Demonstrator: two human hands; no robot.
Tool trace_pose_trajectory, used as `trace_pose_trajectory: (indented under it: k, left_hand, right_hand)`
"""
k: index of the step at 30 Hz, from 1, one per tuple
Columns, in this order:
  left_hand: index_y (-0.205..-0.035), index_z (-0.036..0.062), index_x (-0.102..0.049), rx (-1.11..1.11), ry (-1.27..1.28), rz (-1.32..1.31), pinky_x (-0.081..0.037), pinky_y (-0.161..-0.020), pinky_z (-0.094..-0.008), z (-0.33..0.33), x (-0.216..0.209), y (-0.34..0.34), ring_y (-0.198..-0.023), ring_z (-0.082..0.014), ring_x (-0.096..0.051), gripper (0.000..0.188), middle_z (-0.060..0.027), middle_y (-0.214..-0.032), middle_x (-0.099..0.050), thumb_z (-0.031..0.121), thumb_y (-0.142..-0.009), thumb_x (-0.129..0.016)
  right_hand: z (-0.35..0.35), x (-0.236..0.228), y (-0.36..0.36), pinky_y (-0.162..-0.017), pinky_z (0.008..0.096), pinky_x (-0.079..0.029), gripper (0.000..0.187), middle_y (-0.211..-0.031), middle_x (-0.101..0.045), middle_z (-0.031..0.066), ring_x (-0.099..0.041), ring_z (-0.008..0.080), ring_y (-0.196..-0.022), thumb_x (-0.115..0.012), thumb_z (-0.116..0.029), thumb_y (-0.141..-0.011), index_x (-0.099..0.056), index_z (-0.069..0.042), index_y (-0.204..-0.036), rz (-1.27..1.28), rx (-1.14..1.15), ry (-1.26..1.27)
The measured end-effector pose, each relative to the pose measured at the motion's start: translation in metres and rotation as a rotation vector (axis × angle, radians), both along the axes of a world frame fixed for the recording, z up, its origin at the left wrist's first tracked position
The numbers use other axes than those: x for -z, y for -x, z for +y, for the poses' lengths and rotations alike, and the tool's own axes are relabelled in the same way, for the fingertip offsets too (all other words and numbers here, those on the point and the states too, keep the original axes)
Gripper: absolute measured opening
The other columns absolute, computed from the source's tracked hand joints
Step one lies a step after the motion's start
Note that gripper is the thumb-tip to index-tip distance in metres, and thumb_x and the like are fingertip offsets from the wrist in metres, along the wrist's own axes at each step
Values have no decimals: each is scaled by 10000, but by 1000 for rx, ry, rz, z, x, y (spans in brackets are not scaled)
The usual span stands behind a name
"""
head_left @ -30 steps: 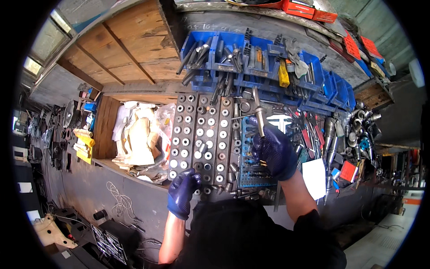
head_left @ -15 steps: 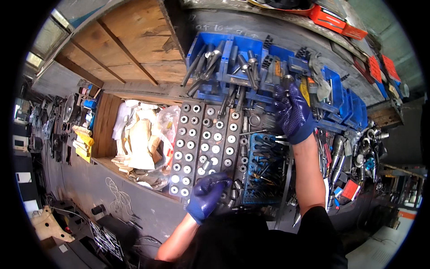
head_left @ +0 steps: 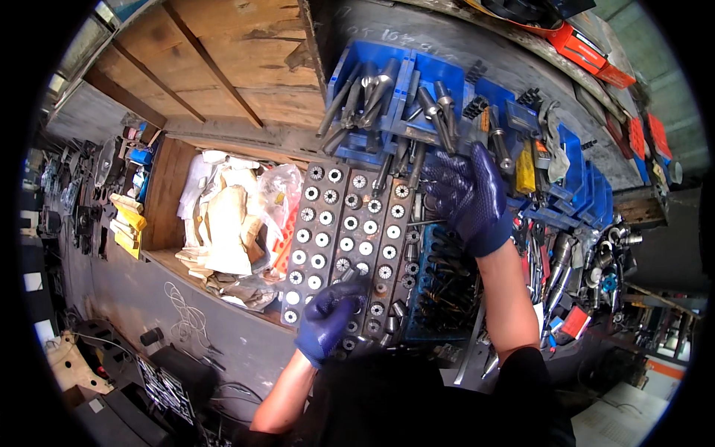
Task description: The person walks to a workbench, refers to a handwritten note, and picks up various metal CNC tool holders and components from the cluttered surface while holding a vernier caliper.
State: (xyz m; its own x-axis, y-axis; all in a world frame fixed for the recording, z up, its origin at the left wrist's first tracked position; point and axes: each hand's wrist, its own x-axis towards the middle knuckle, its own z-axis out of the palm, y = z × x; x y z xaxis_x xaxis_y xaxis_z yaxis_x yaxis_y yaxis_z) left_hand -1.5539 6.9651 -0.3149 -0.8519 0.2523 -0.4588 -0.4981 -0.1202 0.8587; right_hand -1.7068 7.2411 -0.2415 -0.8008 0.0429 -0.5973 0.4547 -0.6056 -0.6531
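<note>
My right hand [head_left: 469,194], in a purple-blue dotted glove, is open with fingers spread. It hovers by the front of the blue bins, close to long-shanked metal cutters [head_left: 439,115]. A round-ended metal tool [head_left: 500,149] lies in the bin just beyond its fingertips. My left hand [head_left: 331,316], in the same kind of glove, is closed above the lower part of the collet rack [head_left: 339,216]. A small metal cylinder [head_left: 348,276] shows at its fingertips; whether the hand grips it is unclear. The rack carries rows of round slotted collets.
A wooden compartment [head_left: 160,212] with crumpled paper and plastic [head_left: 227,223] lies left of the rack. Right of it are a blue holder [head_left: 439,320] of dark tools and a pile of metal parts [head_left: 562,261]. A yellow box [head_left: 525,170] sits among the bins.
My right hand has drawn back from the round-ended tool and spread its fingers. My left hand has shifted slightly left over the rack. The whole view has shifted a little.
</note>
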Motion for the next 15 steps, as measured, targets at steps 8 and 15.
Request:
trace_pose_trajectory:
  k: [8, 15]
  left_hand:
    - [-1218, -28, -600, -5, -43, 49, -505, -904, -292, 5, -5, 6, -994, -153, -645, 268, -101, -1089, -692, 11, -971, -504]
    - [-1227, -25, -598, 7, -28, 37, -495, -916, -292, 5, -13, 6, -1009, -143, -635, 283, -97, -1101, -690, 3, -962, -503]
  right_hand:
    - [4, 22, 33, -611, 282, -510, 277, -852, -674, 25, -646, 169, -712, -589, -333, -957, -669, -102, -1086, 116, -129, 30]
    - [-14, 16, 1, -560, 273, -446, 307, -753, -629, 16, -584, 144, -633, -569, -365, -972, -659, -78, -1029, 96, -98, 275]
